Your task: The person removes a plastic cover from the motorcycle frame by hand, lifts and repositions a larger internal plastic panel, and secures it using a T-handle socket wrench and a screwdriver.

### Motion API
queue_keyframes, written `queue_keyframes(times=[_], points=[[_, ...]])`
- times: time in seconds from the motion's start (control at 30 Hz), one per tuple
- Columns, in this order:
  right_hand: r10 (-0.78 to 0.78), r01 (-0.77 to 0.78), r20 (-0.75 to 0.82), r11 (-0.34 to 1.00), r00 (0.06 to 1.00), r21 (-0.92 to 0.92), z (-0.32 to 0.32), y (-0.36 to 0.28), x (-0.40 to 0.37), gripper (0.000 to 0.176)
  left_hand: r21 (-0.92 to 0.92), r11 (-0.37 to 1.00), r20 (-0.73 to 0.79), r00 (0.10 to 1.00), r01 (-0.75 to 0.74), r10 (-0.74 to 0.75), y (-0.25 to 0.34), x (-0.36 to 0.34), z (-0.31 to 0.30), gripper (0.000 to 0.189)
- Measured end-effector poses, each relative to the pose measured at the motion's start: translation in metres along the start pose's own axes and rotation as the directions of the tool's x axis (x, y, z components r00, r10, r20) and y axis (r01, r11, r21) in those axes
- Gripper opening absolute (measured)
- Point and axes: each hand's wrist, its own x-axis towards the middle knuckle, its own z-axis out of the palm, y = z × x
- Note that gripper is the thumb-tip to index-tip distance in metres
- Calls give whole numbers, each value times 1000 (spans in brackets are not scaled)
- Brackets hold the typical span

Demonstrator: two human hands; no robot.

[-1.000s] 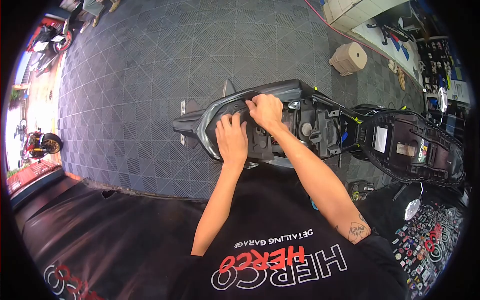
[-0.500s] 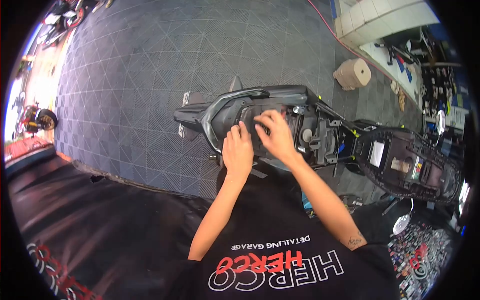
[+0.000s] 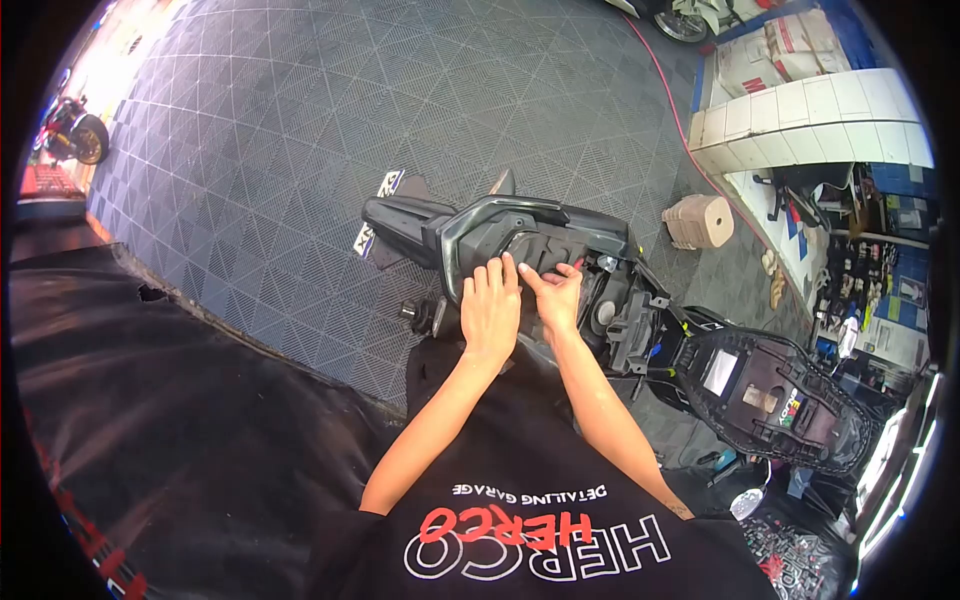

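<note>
The rear of a black motorcycle [image 3: 540, 212] lies below me, its under-seat area exposed. My left hand [image 3: 490, 308] rests palm down on the near side of the tail, fingers stretched forward over the edge of the open compartment [image 3: 545, 250]. Beside it, my right hand [image 3: 556, 300] is at the same compartment, thumb pointing left and apart from the curled fingers. No held object shows in either hand, though the undersides of the fingers are hidden. A curved grab rail [image 3: 450, 245] runs round the tail left of my hands.
The upturned seat [image 3: 775, 395] shows its underside at the right. A beige stool [image 3: 698, 222] stands beyond the motorcycle, near a red hose [image 3: 668, 95]. Shelves with tools [image 3: 860, 290] line the right side. A black cover [image 3: 180, 420] spreads at lower left.
My right hand has lowered and turned, its thumb now near my left fingertips. The left hand stays on the tail with its fingers a little straighter. The camera view has shifted.
</note>
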Motion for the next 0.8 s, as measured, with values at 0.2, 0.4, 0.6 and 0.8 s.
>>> queue_keyframes(times=[0.2, 0.4, 0.6, 0.8], points=[[-76, 80, 37, 992, 996, -93, 0, -3, 2, 75, 0, 1000, -1, 1000, 5, -5, -2, 4, -1, 55], [-251, 245, -39, 962, 967, -121, 5, 5, 7, 61, 32, 999, 14, 1000, -15, 15, -2, 5, -2, 55], [-330, 321, -59, 939, 942, -127, 10, 25, 18, 61, 62, 998, 48, 999, -19, 16, 1, 11, -4, 61], [-307, 407, 291, 821, 906, -401, -24, -4, 11, 51, 12, 1000, 84, 996, -6, 5, 5, 20, -6, 62]])
